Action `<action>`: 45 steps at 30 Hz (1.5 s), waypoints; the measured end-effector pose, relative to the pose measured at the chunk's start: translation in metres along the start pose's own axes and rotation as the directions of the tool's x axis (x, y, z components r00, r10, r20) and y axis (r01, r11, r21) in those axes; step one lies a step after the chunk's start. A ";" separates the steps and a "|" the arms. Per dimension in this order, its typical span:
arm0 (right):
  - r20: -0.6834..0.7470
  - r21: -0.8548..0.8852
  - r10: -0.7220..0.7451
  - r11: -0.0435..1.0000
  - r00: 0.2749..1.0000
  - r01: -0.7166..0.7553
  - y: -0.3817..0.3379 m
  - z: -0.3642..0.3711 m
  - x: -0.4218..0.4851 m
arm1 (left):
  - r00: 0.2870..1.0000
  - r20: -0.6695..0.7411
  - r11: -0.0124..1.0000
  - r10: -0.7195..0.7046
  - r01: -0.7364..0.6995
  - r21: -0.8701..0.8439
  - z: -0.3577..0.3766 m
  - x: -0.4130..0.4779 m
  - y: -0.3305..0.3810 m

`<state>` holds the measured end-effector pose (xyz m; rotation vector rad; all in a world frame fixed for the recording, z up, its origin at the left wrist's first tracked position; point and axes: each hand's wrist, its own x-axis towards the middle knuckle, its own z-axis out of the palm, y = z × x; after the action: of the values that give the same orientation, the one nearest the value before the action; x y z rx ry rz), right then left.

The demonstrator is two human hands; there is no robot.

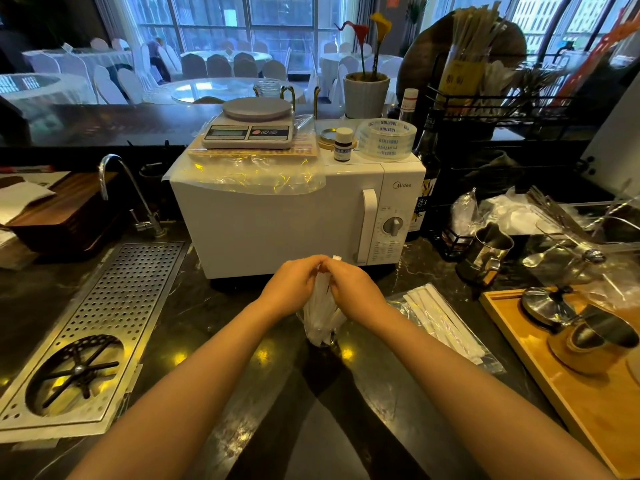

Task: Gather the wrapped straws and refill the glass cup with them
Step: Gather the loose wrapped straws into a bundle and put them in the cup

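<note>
A bundle of white wrapped straws (320, 317) stands upright in the glass cup (323, 339) on the dark counter in front of the microwave. My left hand (294, 284) and my right hand (349, 289) are both closed around the top of the bundle, touching each other above the cup. Most of the cup is hidden by the straws and my wrists. More wrapped straws (440, 317) lie flat on a clear plastic bag to the right of the cup.
A white microwave (277, 220) stands right behind my hands, with a scale (251, 124) on top. A perforated metal drain tray (100, 327) lies left. A wooden tray (540, 368) with metal tools and a steel pitcher (486, 252) sit right.
</note>
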<state>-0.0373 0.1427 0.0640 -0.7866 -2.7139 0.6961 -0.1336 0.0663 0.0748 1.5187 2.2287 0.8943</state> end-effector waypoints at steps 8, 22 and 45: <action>0.115 -0.237 -0.067 0.967 0.991 0.093 0.010 0.001 -0.004 | 0.994 0.104 0.951 -0.027 -0.006 0.309 0.002 -0.001 -0.013; 0.304 -0.271 0.001 0.959 0.953 0.086 0.008 -0.002 -0.007 | 0.988 -0.039 0.857 -0.151 0.150 0.493 0.005 0.001 -0.019; 0.064 -0.237 0.112 0.967 0.992 -0.094 0.034 -0.048 -0.025 | 0.999 -0.003 0.930 0.040 -0.036 0.365 0.013 0.015 0.038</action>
<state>0.0150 0.1727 0.0863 -0.9793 -2.8778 0.4392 -0.1047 0.0940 0.0908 1.7184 2.4837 0.5135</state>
